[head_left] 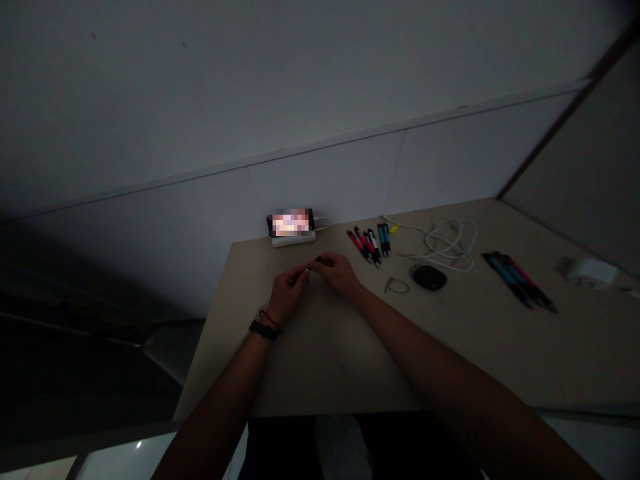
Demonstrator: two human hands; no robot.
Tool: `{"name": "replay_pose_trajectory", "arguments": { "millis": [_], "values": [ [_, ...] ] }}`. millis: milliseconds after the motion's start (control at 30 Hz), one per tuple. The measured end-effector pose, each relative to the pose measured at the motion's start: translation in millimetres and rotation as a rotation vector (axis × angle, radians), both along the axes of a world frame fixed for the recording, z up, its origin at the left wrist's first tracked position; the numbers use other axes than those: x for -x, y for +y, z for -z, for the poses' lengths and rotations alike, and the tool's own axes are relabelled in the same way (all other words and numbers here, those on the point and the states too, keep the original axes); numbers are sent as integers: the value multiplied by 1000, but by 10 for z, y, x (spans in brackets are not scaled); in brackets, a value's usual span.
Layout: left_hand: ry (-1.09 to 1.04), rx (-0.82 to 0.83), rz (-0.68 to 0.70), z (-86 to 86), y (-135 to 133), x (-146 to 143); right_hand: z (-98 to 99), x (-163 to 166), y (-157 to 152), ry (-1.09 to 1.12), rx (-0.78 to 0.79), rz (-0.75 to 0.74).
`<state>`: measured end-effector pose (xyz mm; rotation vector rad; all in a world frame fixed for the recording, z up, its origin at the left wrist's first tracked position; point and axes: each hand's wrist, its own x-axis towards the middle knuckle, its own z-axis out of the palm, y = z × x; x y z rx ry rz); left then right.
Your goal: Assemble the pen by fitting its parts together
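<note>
Both my hands meet over the far part of a beige table (320, 360). My left hand (289, 291), with a dark band and red cord at the wrist, pinches one end of a thin pen-like object (311, 267). My right hand (336, 272) is closed on its other, dark end. The scene is dim, so the object's details are hard to read.
A lit phone (291, 223) leans on a white block at the wall. Right of my hands lie a cluster of pens (370, 244), a coiled white cable (447, 245), a dark oval object (429, 277), a small clip (397, 286), more pens (517, 280) and a white box (590, 272).
</note>
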<state>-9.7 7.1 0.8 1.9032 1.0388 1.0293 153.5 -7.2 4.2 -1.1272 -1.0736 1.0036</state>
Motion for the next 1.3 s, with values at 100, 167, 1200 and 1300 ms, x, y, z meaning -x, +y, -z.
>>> {"name": "replay_pose_trajectory", "arguments": {
  "millis": [100,167,1200,1300],
  "values": [
    [-26,-4,6,13,0,-7,3,-1,-2,1,9,9],
    [-40,-1,-3,23,7,-5,5,-5,-9,29,18,-19],
    [-40,-19,-11,54,36,0,-3,12,-30,182,95,-29],
    [-45,-17,-14,62,41,4,-6,9,-44,243,94,-108]
  ]
}}
